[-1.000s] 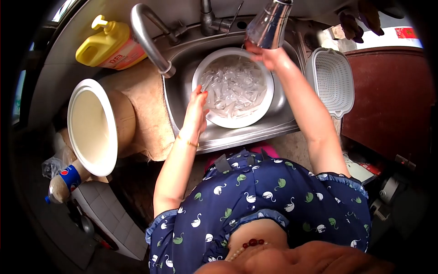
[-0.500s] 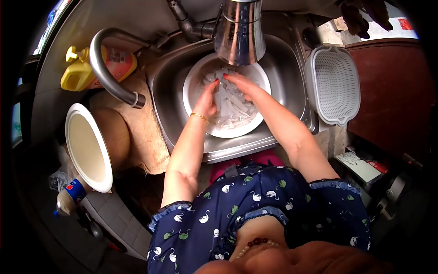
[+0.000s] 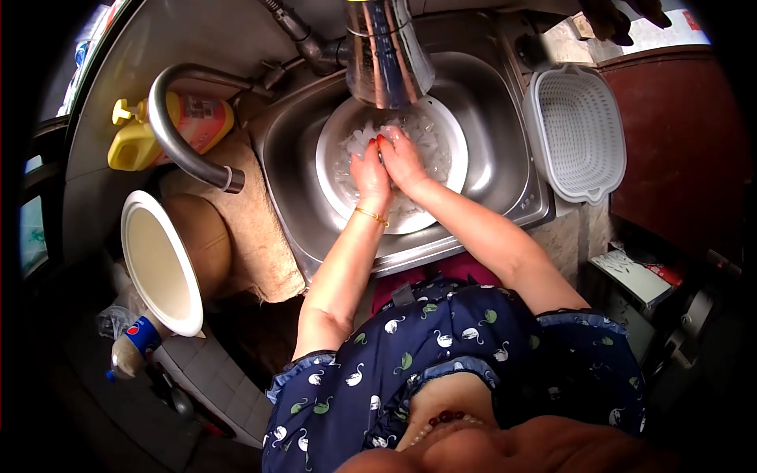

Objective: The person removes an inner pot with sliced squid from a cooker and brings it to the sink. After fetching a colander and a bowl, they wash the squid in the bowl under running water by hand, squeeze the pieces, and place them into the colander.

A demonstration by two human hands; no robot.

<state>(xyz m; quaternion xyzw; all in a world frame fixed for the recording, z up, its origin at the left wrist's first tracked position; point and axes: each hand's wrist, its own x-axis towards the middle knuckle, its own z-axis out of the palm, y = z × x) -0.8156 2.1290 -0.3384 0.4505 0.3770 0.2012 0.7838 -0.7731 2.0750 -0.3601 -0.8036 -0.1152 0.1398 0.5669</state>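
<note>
In the sink [image 3: 285, 154] stands a round white basin [image 3: 327, 175] of water and pale, translucent strips [image 3: 428, 143]; I cannot make out which food they are. My left hand [image 3: 370, 175], with a gold bracelet at the wrist, is in the basin with its fingers curled inward. Against it lies my right hand [image 3: 403, 164], also cupped. Between and just beyond the red-nailed fingertips, a bunch of strips is gathered. The palms and part of the bunch are hidden.
A chrome cylinder [image 3: 388, 59] hangs over the basin's back edge. Left of the sink are a curved faucet [image 3: 163, 118], a yellow pump bottle [image 3: 132, 148], a cream-coloured bowl [image 3: 162, 264] and a tan cloth [image 3: 256, 229]. A white draining basket [image 3: 576, 134] sits at the right.
My hands were apart on either side of the strips. They have come together, gathering strips between them. The view has shifted slightly.
</note>
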